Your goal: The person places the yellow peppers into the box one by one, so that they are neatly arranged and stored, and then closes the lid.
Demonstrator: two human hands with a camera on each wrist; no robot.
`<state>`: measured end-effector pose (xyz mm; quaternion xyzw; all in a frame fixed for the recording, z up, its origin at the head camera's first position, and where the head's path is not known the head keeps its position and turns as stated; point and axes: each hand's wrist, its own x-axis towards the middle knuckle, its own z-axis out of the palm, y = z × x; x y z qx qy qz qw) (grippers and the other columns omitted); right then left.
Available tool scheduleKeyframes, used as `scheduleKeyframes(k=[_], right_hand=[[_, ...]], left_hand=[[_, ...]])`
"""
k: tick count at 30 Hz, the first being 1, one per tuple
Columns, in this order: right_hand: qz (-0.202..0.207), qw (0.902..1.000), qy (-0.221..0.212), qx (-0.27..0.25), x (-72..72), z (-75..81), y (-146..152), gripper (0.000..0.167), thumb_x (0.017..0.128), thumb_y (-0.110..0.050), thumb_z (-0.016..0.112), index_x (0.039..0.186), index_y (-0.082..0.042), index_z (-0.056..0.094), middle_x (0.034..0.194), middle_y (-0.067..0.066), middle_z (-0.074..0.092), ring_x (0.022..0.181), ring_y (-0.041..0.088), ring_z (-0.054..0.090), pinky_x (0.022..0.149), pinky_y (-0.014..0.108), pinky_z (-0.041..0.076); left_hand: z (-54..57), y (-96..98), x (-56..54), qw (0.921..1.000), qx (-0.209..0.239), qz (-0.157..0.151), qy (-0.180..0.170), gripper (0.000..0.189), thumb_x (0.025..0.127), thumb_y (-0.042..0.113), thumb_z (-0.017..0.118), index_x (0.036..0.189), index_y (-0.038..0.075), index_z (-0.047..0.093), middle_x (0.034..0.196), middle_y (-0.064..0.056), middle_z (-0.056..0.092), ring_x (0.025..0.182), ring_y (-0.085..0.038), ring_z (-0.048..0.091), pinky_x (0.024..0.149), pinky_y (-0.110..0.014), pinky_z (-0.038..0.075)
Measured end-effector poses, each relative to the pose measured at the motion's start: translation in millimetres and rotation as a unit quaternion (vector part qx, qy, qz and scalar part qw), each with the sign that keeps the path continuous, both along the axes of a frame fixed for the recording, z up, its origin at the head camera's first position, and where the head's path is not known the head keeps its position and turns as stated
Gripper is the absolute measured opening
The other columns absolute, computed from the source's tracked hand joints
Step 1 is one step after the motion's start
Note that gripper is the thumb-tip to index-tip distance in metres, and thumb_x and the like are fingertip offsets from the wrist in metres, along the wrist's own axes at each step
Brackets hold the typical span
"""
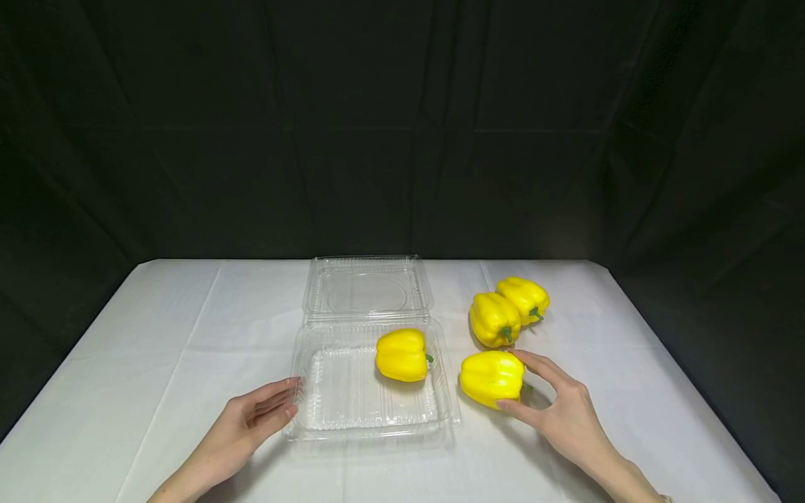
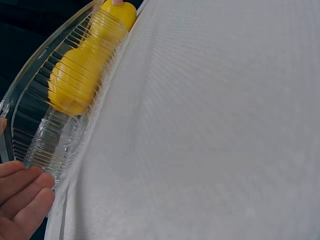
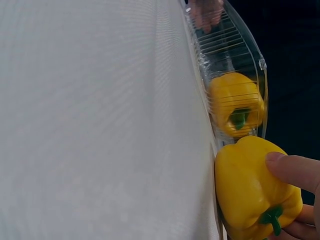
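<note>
A clear plastic clamshell tray (image 1: 327, 419) lies open on the white table, its lid (image 1: 367, 290) folded flat behind it. One yellow pepper (image 1: 402, 355) sits inside at the back right, also seen through the ribbed wall (image 2: 75, 85) (image 3: 235, 102). My right hand (image 1: 516, 383) grips a second yellow pepper (image 1: 492, 378) (image 3: 250, 190) that stands on the table just right of the tray, a fingertip (image 3: 292, 167) on its top. My left hand (image 1: 291, 398) rests with straight fingers (image 2: 25, 195) against the tray's front left corner.
Two more yellow peppers (image 1: 495, 319) (image 1: 524, 298) lie side by side behind my right hand. The white tablecloth (image 1: 157, 349) covers the table. A black curtain hangs behind and to both sides.
</note>
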<state>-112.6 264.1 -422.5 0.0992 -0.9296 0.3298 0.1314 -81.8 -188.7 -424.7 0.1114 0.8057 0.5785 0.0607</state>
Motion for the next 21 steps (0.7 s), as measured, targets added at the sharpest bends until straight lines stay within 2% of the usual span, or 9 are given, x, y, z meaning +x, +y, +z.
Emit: scheduleKeyframes(k=[3,7,10,18,20,21], right_hand=[[-0.003,1.0000,-0.001,0.004,0.3,0.3,-0.4,0.076,0.070,-0.044,0.090,0.136,-0.024,0.060,0.133,-0.009,0.063,0.126,0.008,0.055,0.099,0.007,0.037],[-0.009,0.9999,-0.007,0.010,0.5,1.0,-1.2,0.076,0.070,-0.045,0.090,0.136,-0.025,0.060,0.133,-0.007,0.064,0.126,0.020,0.057,0.103,0.033,0.049],[-0.009,0.9999,-0.007,0.009,0.3,1.5,-1.7,0.077,0.069,-0.045,0.090,0.136,-0.023,0.060,0.134,-0.005,0.063,0.127,0.024,0.057,0.101,0.049,0.048],[-0.010,0.9999,-0.007,0.010,0.1,1.6,-1.4,0.078,0.068,-0.047,0.090,0.135,-0.020,0.061,0.134,-0.005,0.062,0.128,0.027,0.055,0.101,0.052,0.047],[-0.011,0.9998,-0.006,0.012,0.2,1.4,-1.2,0.077,0.068,-0.047,0.090,0.135,-0.021,0.061,0.134,-0.006,0.062,0.128,0.026,0.056,0.101,0.050,0.047],[-0.012,0.9998,-0.005,0.013,0.3,1.3,-1.1,0.077,0.068,-0.047,0.091,0.135,-0.022,0.061,0.134,-0.007,0.062,0.128,0.025,0.056,0.102,0.045,0.048]], left_hand=[[-0.1,0.2,-0.1,1.0000,-0.003,0.004,-0.003,0.047,0.099,0.023,0.064,0.140,0.000,0.054,0.144,-0.017,0.055,0.131,-0.031,0.054,0.096,-0.014,0.047],[-0.1,0.2,-0.5,1.0000,-0.003,0.006,-0.006,0.048,0.099,0.023,0.064,0.140,0.000,0.054,0.144,-0.016,0.055,0.131,-0.030,0.054,0.096,-0.013,0.046],[-0.2,-0.1,-0.5,1.0000,0.000,-0.001,-0.002,0.048,0.100,0.023,0.063,0.140,-0.002,0.053,0.145,-0.018,0.054,0.132,-0.034,0.053,0.096,-0.012,0.046],[-1.1,-0.3,-0.5,1.0000,-0.001,0.003,-0.002,0.048,0.100,0.023,0.064,0.140,-0.001,0.054,0.144,-0.016,0.055,0.131,-0.031,0.054,0.096,-0.013,0.046],[-1.1,-0.2,-0.4,1.0000,-0.001,0.001,0.002,0.048,0.100,0.023,0.063,0.140,-0.001,0.053,0.144,-0.017,0.055,0.131,-0.033,0.054,0.096,-0.013,0.046],[-0.9,-0.1,-0.3,1.0000,-0.001,0.001,0.002,0.048,0.100,0.023,0.063,0.140,-0.001,0.053,0.144,-0.017,0.055,0.132,-0.033,0.053,0.096,-0.013,0.046]])
